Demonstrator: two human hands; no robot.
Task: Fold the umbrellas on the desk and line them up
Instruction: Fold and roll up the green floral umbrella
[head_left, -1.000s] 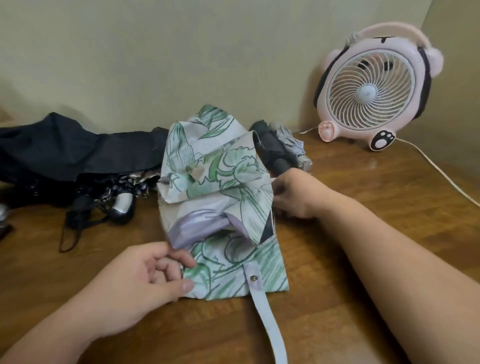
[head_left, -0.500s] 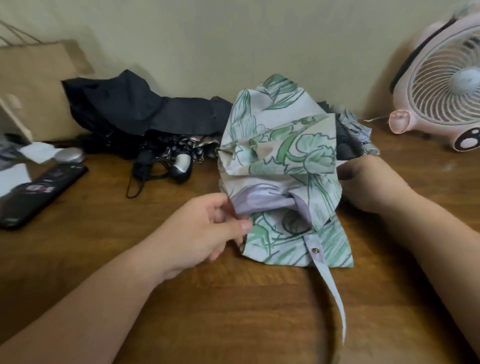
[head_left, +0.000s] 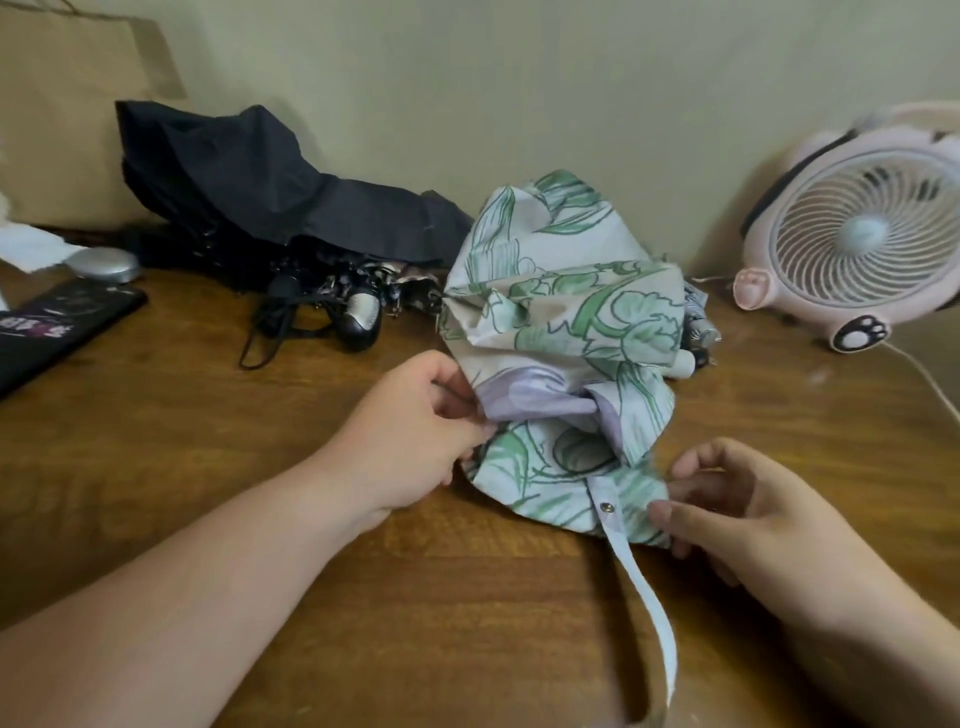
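Fingers (head_left: 441, 373) of left hand (head_left: 410, 436) pinch floral umbrella (head_left: 566, 332) at its left fold, mid-desk (head_left: 208, 467). Right hand (head_left: 737, 519) curls at near-right hem, grip unclear. Strap (head_left: 649, 603) hangs unfastened, black umbrella (head_left: 249, 192) far left is unfolded, nothing lined up.

The left hand (head_left: 415, 441) pinches a lilac fold of the green floral umbrella (head_left: 571, 322), which lies bunched on the tabletop (head_left: 415, 623) between both hands. The right hand (head_left: 737, 519), fingers curled, touches its hem beside the snap strap (head_left: 649, 608); whether it grips is unclear. Beyond the left hand lies a black umbrella (head_left: 249, 197).
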